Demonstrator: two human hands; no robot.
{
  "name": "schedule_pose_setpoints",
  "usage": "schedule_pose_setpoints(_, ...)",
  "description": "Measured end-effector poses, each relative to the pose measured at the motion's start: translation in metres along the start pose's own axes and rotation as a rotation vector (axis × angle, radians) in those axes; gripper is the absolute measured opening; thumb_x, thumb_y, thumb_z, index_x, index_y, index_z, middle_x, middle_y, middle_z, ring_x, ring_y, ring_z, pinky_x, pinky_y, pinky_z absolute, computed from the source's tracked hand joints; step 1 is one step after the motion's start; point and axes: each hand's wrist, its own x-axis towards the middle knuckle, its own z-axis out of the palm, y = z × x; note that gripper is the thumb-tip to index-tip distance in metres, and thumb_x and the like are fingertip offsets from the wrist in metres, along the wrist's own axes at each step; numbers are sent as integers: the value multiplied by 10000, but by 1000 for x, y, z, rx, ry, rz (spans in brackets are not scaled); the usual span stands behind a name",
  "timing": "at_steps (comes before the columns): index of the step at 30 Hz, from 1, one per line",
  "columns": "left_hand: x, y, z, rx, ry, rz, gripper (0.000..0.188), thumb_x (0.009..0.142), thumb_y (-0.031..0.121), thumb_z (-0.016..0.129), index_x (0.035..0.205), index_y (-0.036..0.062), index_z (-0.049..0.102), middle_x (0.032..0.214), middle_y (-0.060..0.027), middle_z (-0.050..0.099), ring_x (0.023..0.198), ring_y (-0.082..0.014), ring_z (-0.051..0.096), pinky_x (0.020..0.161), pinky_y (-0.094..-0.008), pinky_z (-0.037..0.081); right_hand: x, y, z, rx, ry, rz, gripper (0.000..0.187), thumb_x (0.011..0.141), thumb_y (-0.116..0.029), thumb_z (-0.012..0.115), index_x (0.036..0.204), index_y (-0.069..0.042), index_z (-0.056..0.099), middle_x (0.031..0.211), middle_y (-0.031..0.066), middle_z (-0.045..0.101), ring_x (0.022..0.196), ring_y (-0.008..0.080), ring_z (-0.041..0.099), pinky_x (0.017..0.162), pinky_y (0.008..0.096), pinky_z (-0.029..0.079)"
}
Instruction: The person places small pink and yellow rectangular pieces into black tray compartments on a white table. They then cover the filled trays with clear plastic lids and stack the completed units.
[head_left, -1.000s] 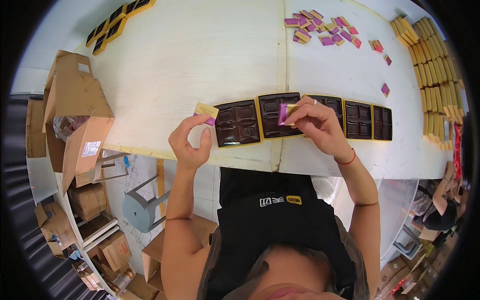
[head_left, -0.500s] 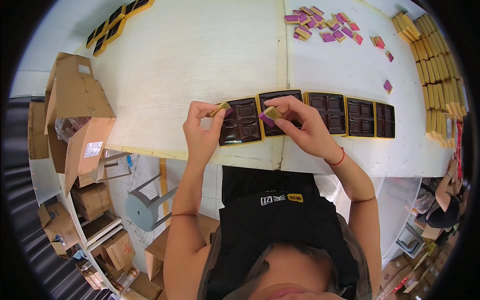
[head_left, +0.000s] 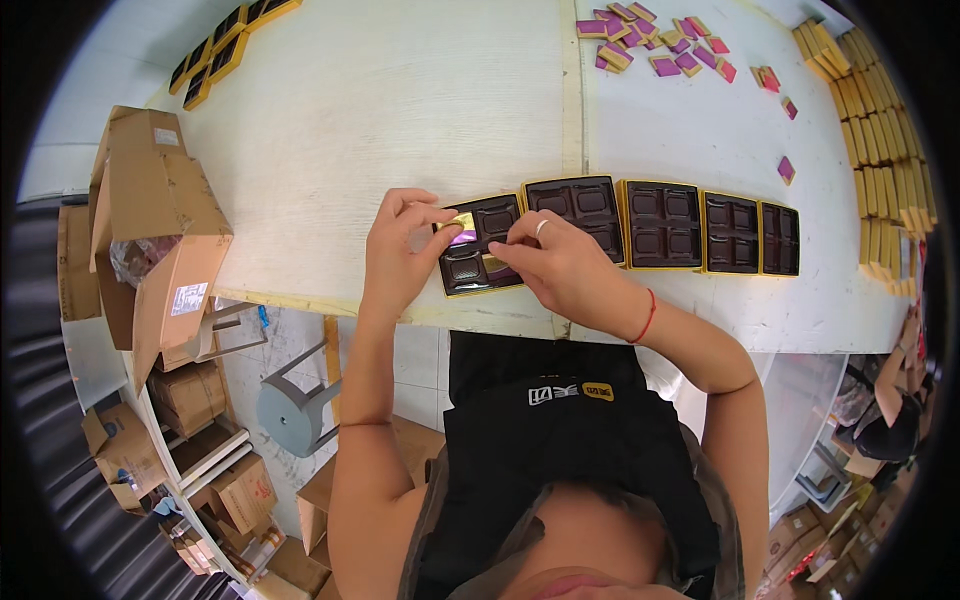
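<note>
At the table's near edge, your left hand (head_left: 400, 250) and right hand (head_left: 560, 265) meet over the leftmost tray (head_left: 480, 245), a dark, gold-rimmed insert with rectangular pockets. Your left fingers pinch a small gold-and-purple piece (head_left: 462, 225) narrowly at the tray's upper left corner, about ten o'clock on the tray; your right fingertips press close on a second gold piece (head_left: 494, 263) near the tray's middle, the hand covering its right half. A red cord (head_left: 645, 315) circles your right wrist. From the tray, four more dark trays (head_left: 665, 222) run in a touching row toward three o'clock along the white table (head_left: 400, 100). Farther out, at one o'clock, loose purple and gold pieces (head_left: 650, 40) lie scattered, with a few strays nearer the row. Along the table's right side, at two o'clock, gold bars (head_left: 880, 150) stand stacked in a long curve. At eleven o'clock, more trays (head_left: 225, 45) sit at the far corner. Cardboard boxes (head_left: 150, 230) crowd the floor at nine o'clock.
</note>
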Motion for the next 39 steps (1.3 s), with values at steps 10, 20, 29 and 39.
schedule_pose_setpoints(10,-26,15,7,440,-13,273,386,810,92,717,1192,57,674,1224,-135,647,1023,-326,618,883,-405,502,-14,-18,-9,-285,-102,-170,240,792,-210,731,939,-27,681,938,40,568,872,204,534,771,356,418)
schedule_pose_setpoints(20,162,24,91,259,-134,388,281,861,262,724,1089,105,677,1075,-70,669,1008,-268,645,844,-371,511,64,169,-101,-329,521,456,248,821,-204,698,1008,-42,693,970,164,691,896,336,658,800,442,518)
schedule_pose_setpoints(29,230,40,185,414,-205,88,619,672,457,836,1117,110,581,1079,-97,651,996,-278,636,791,-419,528,30,183,-143,265,438,671,309,856,-176,694,1143,-71,641,822,27,632,752,111,599,679,288,501)
schedule_pose_setpoints(39,177,45,123,-428,-375,-95,282,806,160,774,1038,77,637,760,-23,634,670,-128,583,642,-284,475,-41,77,-125,917,316,606,289,904,-62,621,1189,-27,590,902,12,641,802,86,597,740,240,496)
